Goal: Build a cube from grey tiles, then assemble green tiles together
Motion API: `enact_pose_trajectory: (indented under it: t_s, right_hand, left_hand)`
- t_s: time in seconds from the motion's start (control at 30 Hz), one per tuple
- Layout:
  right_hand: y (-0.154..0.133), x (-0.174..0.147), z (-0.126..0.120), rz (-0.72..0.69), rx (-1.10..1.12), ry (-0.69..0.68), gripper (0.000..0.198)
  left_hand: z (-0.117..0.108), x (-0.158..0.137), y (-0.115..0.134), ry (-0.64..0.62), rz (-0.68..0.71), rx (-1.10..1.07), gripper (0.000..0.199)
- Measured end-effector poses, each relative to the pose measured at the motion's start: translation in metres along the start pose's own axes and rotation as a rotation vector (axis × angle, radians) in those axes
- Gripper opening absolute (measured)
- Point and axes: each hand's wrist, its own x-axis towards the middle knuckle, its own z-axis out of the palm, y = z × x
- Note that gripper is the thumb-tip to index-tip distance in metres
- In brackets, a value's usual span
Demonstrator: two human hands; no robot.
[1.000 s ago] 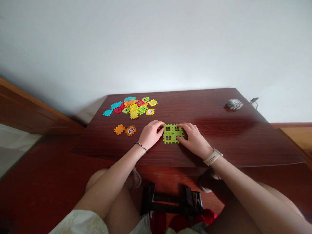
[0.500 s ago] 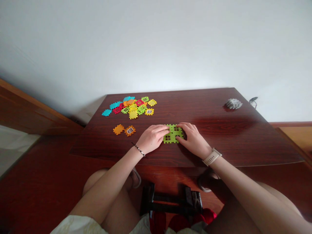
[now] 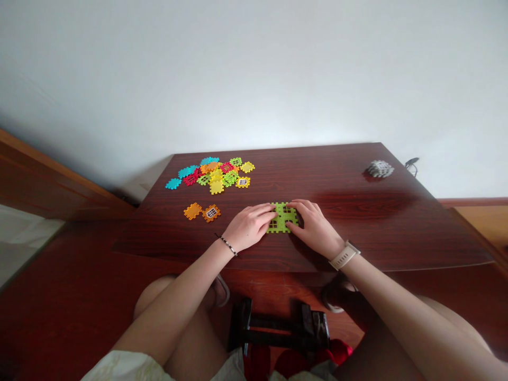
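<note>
A flat square of joined green interlocking tiles (image 3: pixel 281 225), with window-like cutouts, lies on the table between my hands. My left hand (image 3: pixel 249 225) rests along its left side, fingers over the tiles' edge and partly hiding them. From the right, my right hand (image 3: pixel 316 226) grips the same panel, thumb on the lower part and fingers at the upper corner. Left of my hands lie a plain orange tile (image 3: pixel 192 211) and an orange tile with a white window (image 3: pixel 211 212), side by side.
A loose pile of blue, red, yellow, green and orange tiles (image 3: pixel 216 186) sits at the table's back left. Grey tiles (image 3: pixel 381 169) are heaped at the back right, near a black cable (image 3: pixel 413 161). The dark wooden table (image 3: pixel 317 180) stands against a white wall.
</note>
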Motion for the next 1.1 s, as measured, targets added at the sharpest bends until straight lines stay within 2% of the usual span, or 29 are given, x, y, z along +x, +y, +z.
enact_pose_trajectory:
  t_s: [0.83,1.1]
  right_hand:
    - [0.0031,0.0007,0.0041,0.006,-0.035,0.013,0.036]
    - [0.001,0.0007,0.0024,0.002,-0.049,0.012,0.038]
  left_hand:
    - [0.0053,0.0047,0.0007,-0.009,-0.028,-0.03,0.037]
    - [-0.001,0.0024,-0.0076,0.011,0.057,0.05,0.033]
